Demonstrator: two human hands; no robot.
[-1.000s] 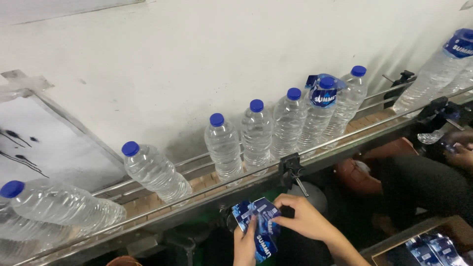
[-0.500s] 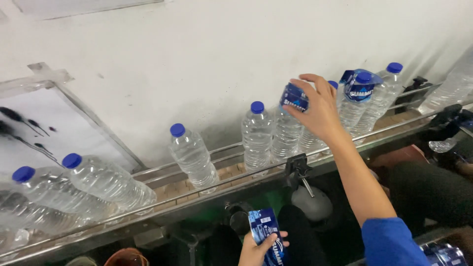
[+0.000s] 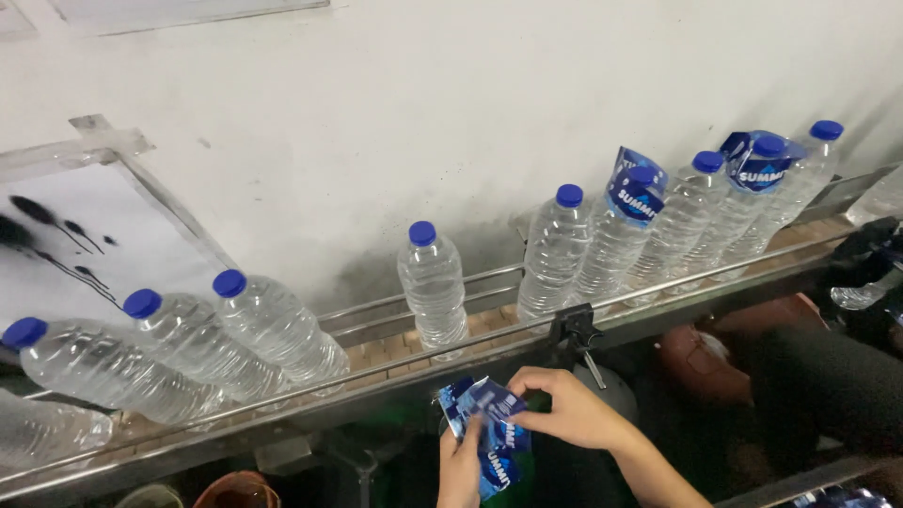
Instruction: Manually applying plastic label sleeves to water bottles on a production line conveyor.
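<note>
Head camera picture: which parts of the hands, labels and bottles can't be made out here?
- Left hand: wrist and arm cut off by the bottom edge.
- Blue label sleeves: how many are in the bunch is unclear; they overlap and both hands cover them.
- Leftmost bottle: cut off by the left edge.
- Right hand: fingertips hidden behind the sleeves.

1. A metal-railed conveyor (image 3: 395,353) is carrying clear bottles along the white wall.
2. Three blue-capped bottles (image 3: 188,343) are leaning at the left.
3. One bottle (image 3: 433,292) is standing alone mid-belt.
4. Two sleeved bottles (image 3: 616,235) are riding in the right-hand row.
</note>
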